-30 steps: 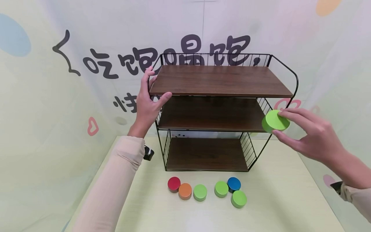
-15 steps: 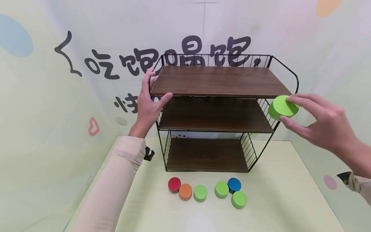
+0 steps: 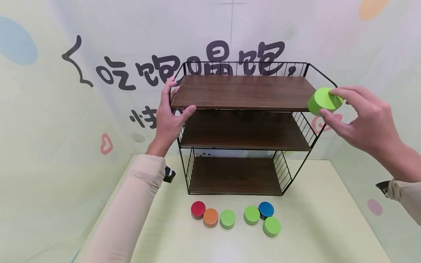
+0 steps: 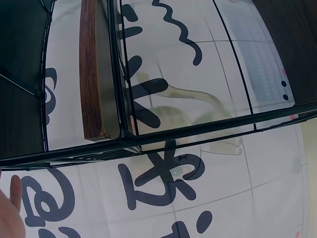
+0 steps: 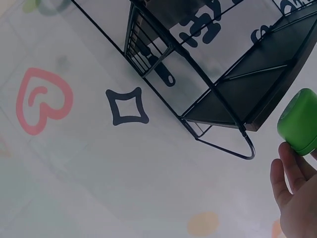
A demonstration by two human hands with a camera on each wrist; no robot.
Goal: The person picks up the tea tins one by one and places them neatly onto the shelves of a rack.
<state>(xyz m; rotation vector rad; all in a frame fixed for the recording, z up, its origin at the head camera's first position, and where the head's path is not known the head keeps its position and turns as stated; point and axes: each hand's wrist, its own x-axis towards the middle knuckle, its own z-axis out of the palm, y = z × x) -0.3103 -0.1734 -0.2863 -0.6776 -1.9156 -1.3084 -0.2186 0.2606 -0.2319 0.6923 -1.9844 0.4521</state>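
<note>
A three-tier shelf rack (image 3: 243, 93), with dark wooden boards and a black wire frame, stands on the table. My left hand (image 3: 169, 118) grips its upper left side, the thumb at the front edge of the top board and the other fingers by the side rail. Between thumb and fingers my right hand (image 3: 373, 120) pinches a short green cylinder (image 3: 322, 100), held in the air at the top board's front right corner. The right wrist view shows this cylinder (image 5: 301, 121) beyond the rack's corner; whether they touch, I cannot tell.
On the table (image 3: 315, 223) before the rack lie similar short cylinders: a red one (image 3: 198, 209), an orange one (image 3: 210, 217), a blue one (image 3: 266, 209) and three green ones, including the rightmost green cylinder (image 3: 271, 226). A printed curtain (image 3: 108, 102) hangs behind and beside.
My right hand has lifted the green cylinder from beside the middle board up to the top board's right corner. The left hand keeps its hold on the rack.
</note>
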